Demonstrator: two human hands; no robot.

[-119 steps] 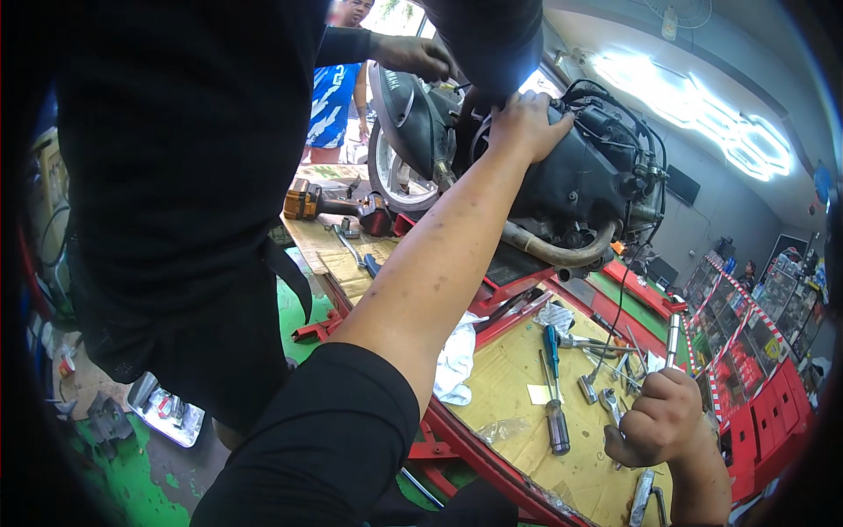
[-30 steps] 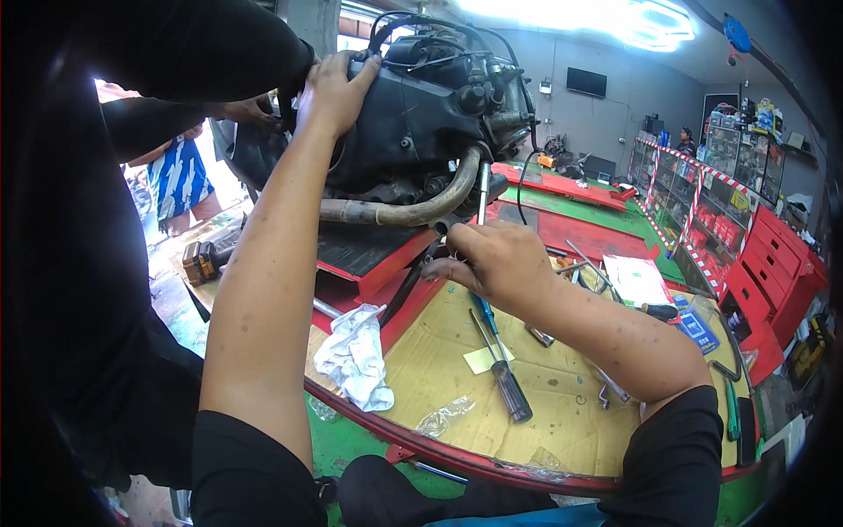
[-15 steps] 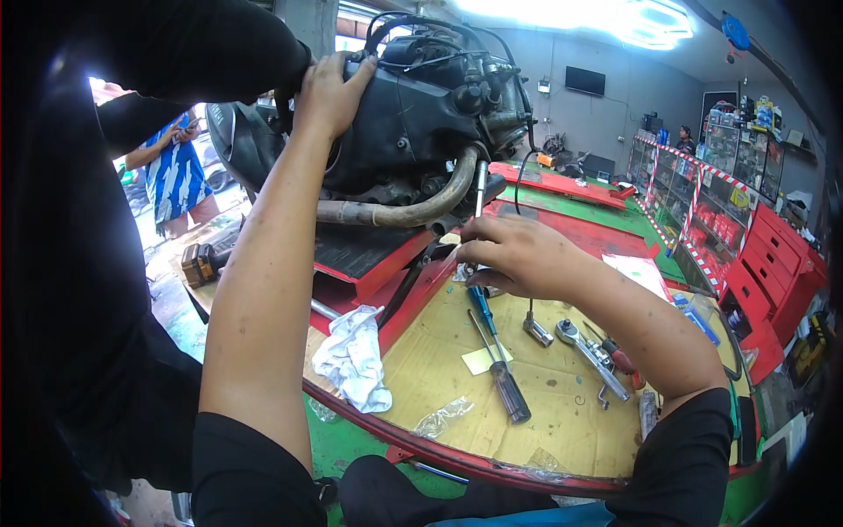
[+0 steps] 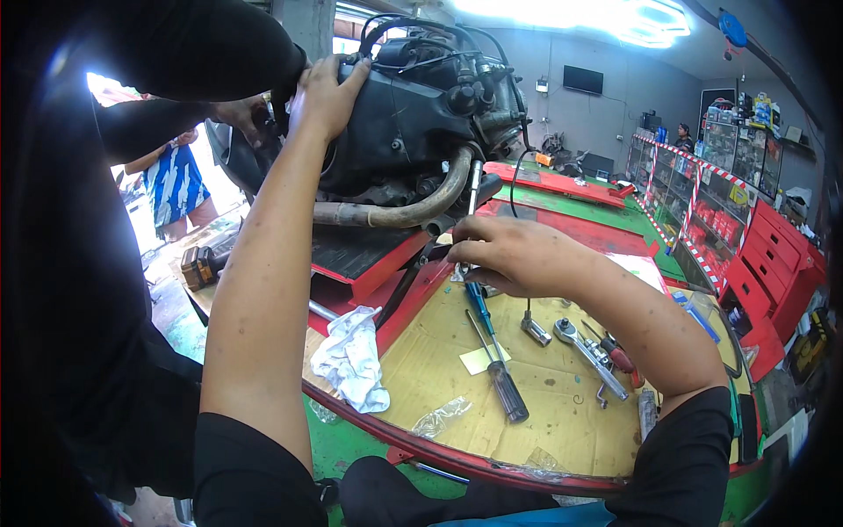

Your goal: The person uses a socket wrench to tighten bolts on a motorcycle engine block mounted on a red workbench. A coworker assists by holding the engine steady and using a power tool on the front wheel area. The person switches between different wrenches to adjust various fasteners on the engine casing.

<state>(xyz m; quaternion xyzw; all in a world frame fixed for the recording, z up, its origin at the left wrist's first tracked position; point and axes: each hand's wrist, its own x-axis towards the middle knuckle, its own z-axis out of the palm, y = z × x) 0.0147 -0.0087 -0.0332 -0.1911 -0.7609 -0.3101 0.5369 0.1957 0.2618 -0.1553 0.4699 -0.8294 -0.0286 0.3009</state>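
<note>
A black engine (image 4: pixel 395 123) stands on the bench, its curved exhaust pipe (image 4: pixel 430 202) facing me. My left hand (image 4: pixel 320 101) grips the engine's upper edge, thumb apart from the fingers. Below the exhaust pipe, my right hand (image 4: pixel 509 255) is closed around a long chrome socket extension bar (image 4: pixel 475 187). The bar runs up beside the pipe toward the engine's underside; its upper end is hard to make out. At the far left, a co-worker's hand (image 4: pixel 246 119) is at the engine's side, partly behind my arm.
Screwdrivers (image 4: pixel 507 391), a ratchet (image 4: pixel 590 356) and a socket (image 4: pixel 536 329) lie on the yellow bench top (image 4: pixel 430 386). A white rag (image 4: pixel 351 356) sits left of them. A cordless drill (image 4: pixel 202 263) lies beyond my left forearm. The co-worker's dark-clad body (image 4: pixel 79 334) fills the left.
My right hand and the chrome bar have shifted slightly left, the bar tilting more. The co-worker's hand has come into sight beside the engine. My left hand stays put.
</note>
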